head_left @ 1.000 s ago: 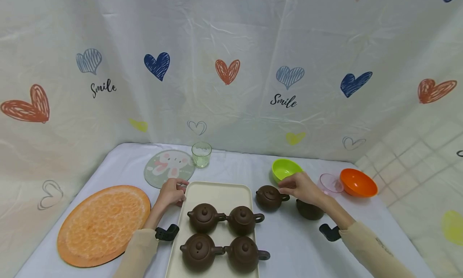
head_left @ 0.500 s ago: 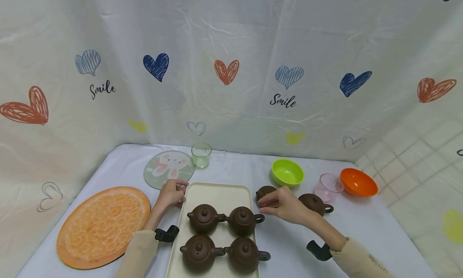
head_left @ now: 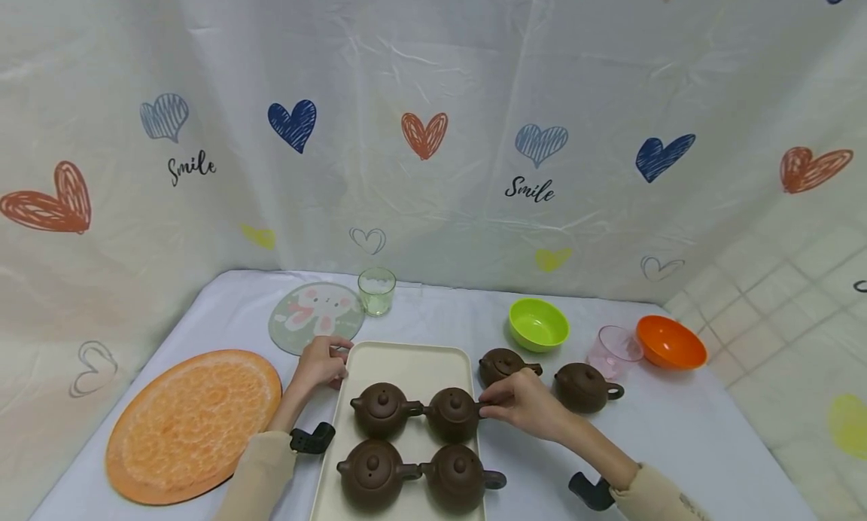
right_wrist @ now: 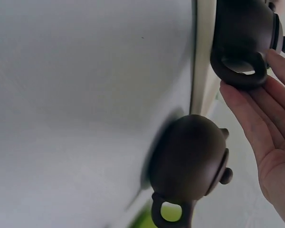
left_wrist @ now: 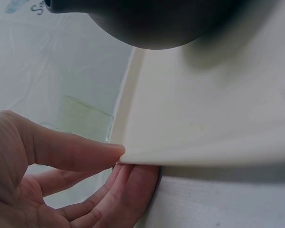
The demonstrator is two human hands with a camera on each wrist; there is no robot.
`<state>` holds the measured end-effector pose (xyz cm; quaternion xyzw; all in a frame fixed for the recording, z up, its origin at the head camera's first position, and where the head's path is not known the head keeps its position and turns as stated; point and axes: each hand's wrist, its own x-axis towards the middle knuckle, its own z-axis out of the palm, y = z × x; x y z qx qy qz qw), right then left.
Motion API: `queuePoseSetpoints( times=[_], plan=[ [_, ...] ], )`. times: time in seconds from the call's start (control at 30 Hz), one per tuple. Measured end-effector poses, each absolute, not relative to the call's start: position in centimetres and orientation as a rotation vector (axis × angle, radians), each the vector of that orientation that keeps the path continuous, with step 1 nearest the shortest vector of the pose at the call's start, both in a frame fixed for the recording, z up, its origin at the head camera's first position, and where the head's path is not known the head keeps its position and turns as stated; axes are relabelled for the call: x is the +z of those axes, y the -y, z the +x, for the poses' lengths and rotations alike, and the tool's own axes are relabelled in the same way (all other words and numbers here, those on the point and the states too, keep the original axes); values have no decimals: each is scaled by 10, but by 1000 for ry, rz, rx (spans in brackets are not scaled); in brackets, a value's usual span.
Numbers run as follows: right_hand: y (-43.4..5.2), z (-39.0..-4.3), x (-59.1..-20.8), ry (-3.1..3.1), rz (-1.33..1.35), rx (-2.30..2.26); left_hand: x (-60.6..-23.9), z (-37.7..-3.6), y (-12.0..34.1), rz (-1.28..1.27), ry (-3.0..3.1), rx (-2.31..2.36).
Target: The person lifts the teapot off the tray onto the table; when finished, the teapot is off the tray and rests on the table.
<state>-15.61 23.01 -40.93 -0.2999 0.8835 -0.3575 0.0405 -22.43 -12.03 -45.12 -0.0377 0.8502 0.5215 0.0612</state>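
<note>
A: What's hard to make out?

B: In the left wrist view the pot above the thumb is cut off at the top, a dark blur. The right hand (head_left: 524, 406) covers the handle of the pot (head_left: 452, 413) it reaches, so the head view hides the contact.

A: And the setting?

B: A white cloth table (head_left: 677, 431), with a heart-printed curtain (head_left: 433, 129) behind both hands. Beyond the left hand (head_left: 320, 363) lie a rabbit mat (head_left: 314, 315) and a glass (head_left: 376, 290); to its left, an orange mat (head_left: 193, 419).

A: The hands?

B: The left pinches the tray (head_left: 406, 359) at its far left corner, thumb on the rim, fingers (left_wrist: 128, 190) underneath. The right wrist view shows the right fingers (right_wrist: 256, 118) nearly straight, tips touching the handle of that pot on the tray; nothing gripped. Two more pots (head_left: 504, 365) stand just beyond the right hand, off the tray, then a green bowl (head_left: 538, 324).
</note>
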Motion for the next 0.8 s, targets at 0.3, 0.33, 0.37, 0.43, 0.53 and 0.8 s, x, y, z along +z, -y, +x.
queuePoseSetpoints(
  times=[0.3,0.33,0.37,0.43,0.53,0.8],
  plan=[
    [-228,-157,-421,-2707,-907,-1101,-452,-224,120,-117,-2563,1589],
    [-228,-157,-421,-2707,-906,-1098,-452,-224,120,-118,-2564,1589],
    [-228,-157,-421,-2705,-912,-1099,-452,-224,120,-120,-2564,1589],
    [-228,-157,-422,-2706,-916,-1098,-452,-224,120,-121,-2565,1588],
    [-228,-158,-422,-2704,-922,-1095,-453,-225,120,-121,-2571,1587],
    [-228,-158,-422,-2686,-894,-1114,-453,-225,121,-131,-2560,1591]
  ],
)
